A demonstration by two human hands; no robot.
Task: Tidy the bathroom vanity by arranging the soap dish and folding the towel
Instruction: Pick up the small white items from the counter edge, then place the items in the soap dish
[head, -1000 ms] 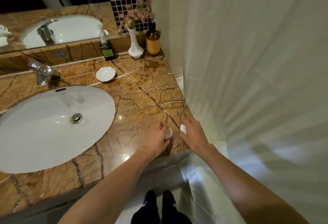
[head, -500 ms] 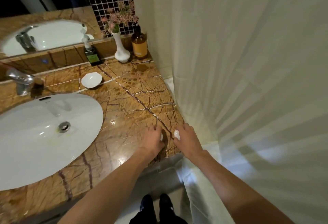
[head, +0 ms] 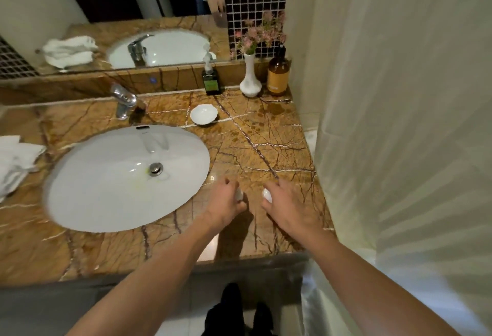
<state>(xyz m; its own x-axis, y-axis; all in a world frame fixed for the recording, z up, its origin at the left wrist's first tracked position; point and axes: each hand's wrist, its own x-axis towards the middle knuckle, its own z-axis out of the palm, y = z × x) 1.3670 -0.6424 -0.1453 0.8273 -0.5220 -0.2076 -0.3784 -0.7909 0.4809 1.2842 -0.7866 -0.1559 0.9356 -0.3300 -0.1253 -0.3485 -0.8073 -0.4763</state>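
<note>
A small white soap dish (head: 203, 114) sits empty on the brown marble counter (head: 266, 135), behind the sink and to the right of the tap. A crumpled white towel (head: 14, 162) lies at the counter's far left edge. My left hand (head: 226, 203) hovers over the counter's front right part, curled around a small white object (head: 239, 194). My right hand (head: 286, 206) is beside it, fingers closed on another small white object (head: 266, 194). Both objects are mostly hidden by my fingers.
An oval white sink (head: 125, 175) fills the counter's middle, with a chrome tap (head: 123, 102) behind it. Along the back stand a green pump bottle (head: 211, 82), a white flower vase (head: 250, 79) and an amber bottle (head: 278, 74). A pale shower curtain (head: 399, 122) hangs at right.
The view has swung left, so the towel now shows. Both hands have drifted a little apart and away from the counter's right front corner, still holding the white objects.
</note>
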